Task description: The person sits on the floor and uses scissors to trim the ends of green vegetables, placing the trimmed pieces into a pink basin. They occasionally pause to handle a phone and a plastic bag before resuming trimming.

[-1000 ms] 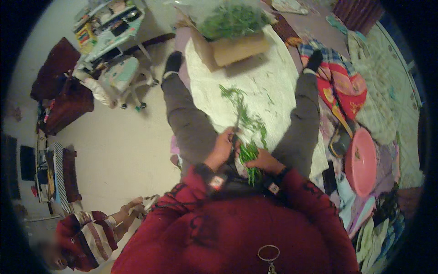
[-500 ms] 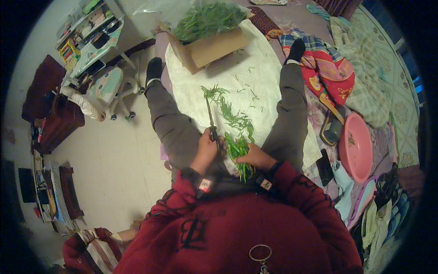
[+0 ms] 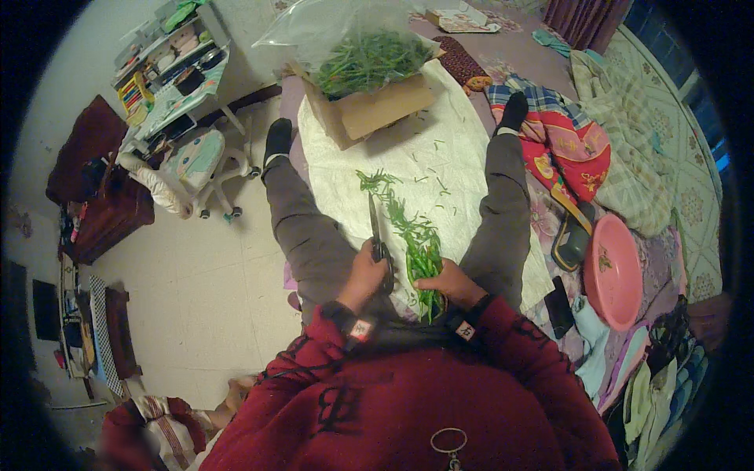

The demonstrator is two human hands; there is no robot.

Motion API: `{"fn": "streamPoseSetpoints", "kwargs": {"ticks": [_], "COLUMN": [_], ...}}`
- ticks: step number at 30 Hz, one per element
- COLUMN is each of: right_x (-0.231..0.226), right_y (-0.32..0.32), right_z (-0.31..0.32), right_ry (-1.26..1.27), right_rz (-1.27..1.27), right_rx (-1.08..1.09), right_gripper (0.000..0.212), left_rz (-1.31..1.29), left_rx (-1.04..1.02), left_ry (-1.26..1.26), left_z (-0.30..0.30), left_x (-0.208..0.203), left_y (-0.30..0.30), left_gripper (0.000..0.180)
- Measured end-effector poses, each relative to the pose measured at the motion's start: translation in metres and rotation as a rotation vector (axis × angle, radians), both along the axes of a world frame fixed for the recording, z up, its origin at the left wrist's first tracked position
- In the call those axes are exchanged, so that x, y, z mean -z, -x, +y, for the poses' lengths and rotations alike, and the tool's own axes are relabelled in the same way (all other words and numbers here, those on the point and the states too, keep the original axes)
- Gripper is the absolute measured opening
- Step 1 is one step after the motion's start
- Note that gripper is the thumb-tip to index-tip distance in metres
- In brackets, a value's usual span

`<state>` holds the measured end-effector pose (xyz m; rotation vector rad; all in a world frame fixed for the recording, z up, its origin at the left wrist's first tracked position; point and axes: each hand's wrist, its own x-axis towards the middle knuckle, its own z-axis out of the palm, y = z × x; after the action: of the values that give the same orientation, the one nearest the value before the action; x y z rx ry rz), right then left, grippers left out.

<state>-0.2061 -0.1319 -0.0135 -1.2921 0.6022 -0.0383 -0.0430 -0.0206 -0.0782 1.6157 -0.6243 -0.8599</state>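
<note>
My left hand [image 3: 364, 276] is closed round the dark handles of a pair of scissors [image 3: 374, 213], whose long blades point away from me. A bunch of long green chili peppers [image 3: 424, 263] is gripped in my right hand [image 3: 454, 284], just right of the scissors and apart from them. Small cut green stems [image 3: 404, 218] lie in a trail on the white woven sheet [image 3: 338, 169] between my legs, beyond the bunch. At the sheet's far end, a cardboard box [image 3: 389, 110] lined with clear plastic holds a heap of green chili peppers [image 3: 373, 63].
To the right are a pink basin [image 3: 613, 271], a dark phone-like slab [image 3: 559, 306], a slipper [image 3: 573, 235] and a red patterned cloth [image 3: 577, 157]. A desk chair [image 3: 196, 169] stands on the tiled floor at left. Another person [image 3: 169, 428] is at the lower left.
The whole view has shifted, so the scene sits lower and slightly to the right. Both hands keep their holds; the scissors point more straight ahead and sit slightly farther from the stems' trail.
</note>
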Motion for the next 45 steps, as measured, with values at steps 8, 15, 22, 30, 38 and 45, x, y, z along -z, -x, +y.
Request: {"fn": "streamPoseSetpoints", "kwargs": {"ticks": [8, 15, 22, 30, 38, 45], "right_x": [-0.027, -0.083, -0.15, -0.173, -0.15, -0.161], "right_y": [0.008, 0.037, 0.073, 0.073, 0.032, 0.018], "right_z": [-0.032, -0.069, -0.09, -0.082, -0.067, -0.08], "right_ry": [0.128, 0.265, 0.416, 0.367, 0.236, 0.367], "right_rz": [0.006, 0.007, -0.322, -0.263, -0.166, -0.139], "right_rx": [0.132, 0.297, 0.631, 0.576, 0.328, 0.31], "right_gripper": [0.029, 0.036, 0.045, 0.041, 0.049, 0.037], "left_rz": [-0.086, 0.104, 0.029, 0.034, 0.005, 0.013], "left_rx": [0.194, 0.073, -0.241, -0.314, -0.25, -0.193], "left_ry": [-0.183, 0.062, 0.544, 0.736, 0.9, 0.882], "left_z": [-0.003, -0.011, -0.015, -0.038, -0.08, -0.096], "left_x": [-0.017, -0.072, -0.189, -0.224, -0.249, -0.253], "left_y": [-0.002, -0.049, -0.154, -0.174, -0.181, -0.187], "left_gripper": [0.051, 0.046, 0.048, 0.057, 0.065, 0.04]}}
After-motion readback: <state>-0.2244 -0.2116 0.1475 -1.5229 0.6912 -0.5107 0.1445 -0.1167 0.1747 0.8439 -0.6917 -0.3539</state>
